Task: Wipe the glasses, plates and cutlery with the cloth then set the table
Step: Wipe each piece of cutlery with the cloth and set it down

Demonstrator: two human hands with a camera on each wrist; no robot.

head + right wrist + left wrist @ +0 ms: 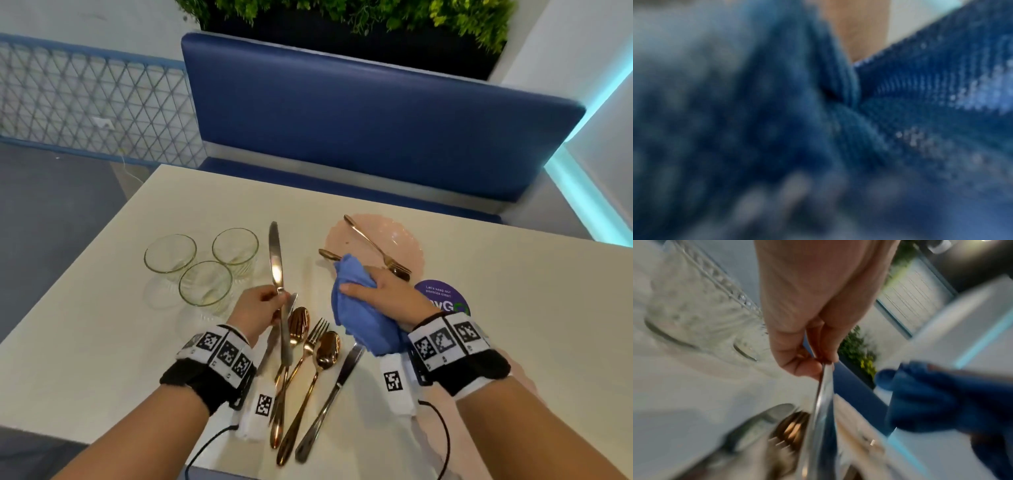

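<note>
My left hand (262, 310) pinches a knife (275, 257); my right hand (380, 291) holds the cloth (359, 318). Near cutlery (308, 370) looks unwiped, table not set.

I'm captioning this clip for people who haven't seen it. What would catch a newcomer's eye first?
Probably the bright blue cloth bunched in the right hand at mid-table, just in front of the pink plate. Next, the silver knife that the left hand pinches and holds up, its blade pointing away. Then the three empty glasses clustered at the left, and the gold and silver cutlery lying between the wrists.
</note>
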